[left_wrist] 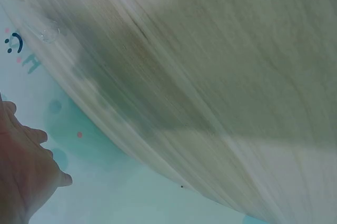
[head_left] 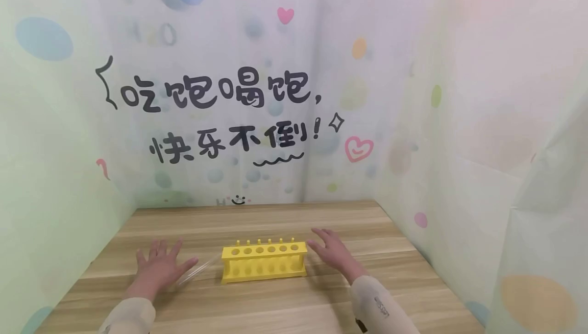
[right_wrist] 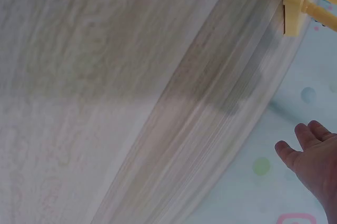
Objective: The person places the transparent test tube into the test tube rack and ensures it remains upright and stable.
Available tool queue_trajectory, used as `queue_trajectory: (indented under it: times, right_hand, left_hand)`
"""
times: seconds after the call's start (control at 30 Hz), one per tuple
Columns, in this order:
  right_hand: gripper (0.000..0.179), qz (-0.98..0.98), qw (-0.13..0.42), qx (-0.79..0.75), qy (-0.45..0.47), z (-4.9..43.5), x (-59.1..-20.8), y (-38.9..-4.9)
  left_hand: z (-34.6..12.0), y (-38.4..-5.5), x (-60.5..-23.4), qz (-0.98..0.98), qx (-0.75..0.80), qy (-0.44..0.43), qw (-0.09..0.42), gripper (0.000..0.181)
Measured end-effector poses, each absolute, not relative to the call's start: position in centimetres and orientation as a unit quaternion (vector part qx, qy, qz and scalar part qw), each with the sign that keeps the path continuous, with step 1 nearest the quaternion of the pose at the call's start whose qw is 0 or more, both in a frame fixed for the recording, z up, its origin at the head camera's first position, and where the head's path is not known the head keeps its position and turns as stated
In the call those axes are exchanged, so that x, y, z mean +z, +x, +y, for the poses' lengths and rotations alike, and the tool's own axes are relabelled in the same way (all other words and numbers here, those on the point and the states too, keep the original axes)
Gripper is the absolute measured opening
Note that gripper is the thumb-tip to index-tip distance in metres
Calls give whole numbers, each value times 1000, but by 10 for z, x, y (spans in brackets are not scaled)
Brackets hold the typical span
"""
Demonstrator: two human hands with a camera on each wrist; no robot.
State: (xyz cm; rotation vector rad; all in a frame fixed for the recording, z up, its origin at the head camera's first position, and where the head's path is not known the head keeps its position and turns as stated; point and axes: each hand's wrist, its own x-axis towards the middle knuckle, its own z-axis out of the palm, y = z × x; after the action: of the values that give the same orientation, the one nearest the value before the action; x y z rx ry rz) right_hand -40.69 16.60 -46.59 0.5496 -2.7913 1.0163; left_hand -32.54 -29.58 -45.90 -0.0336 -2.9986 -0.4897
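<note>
A yellow test tube rack (head_left: pixel 264 275) with a row of round holes and short pegs stands upright on the wooden table. Left of it lies a clear glass tube (head_left: pixel 198 271), likely a test tube, partly behind my left thumb. My left hand (head_left: pixel 158 267) is spread with fingers apart beside that tube, holding nothing. On the rack's right, my right hand (head_left: pixel 333 250) reaches out with extended fingers, apart from the rack and holding nothing. The right wrist view shows the rack's end (right_wrist: pixel 296 6) and my right hand (right_wrist: pixel 313 161); the left wrist view shows my left hand (left_wrist: pixel 29 166).
The wood-grain table (head_left: pixel 257 313) reaches back to a wall covering (head_left: pixel 257 43) with printed dots, hearts and dark lettering. Similar sheets close off the left side (head_left: pixel 50 135) and the right side (head_left: pixel 464 196).
</note>
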Motion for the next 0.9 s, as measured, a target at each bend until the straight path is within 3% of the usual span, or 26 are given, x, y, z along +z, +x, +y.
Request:
queue_trajectory:
  times: [0.6,0.9]
  right_hand:
    - [50,-890,57,392,225,156,-468,-402]
    - [47,-879,22,425,214,159,-471,-401]
  left_hand:
    - [-298,-327,-466,-986,-153,-11,64,97]
    - [-299,-330,-471,-987,-146,-10,70,100]
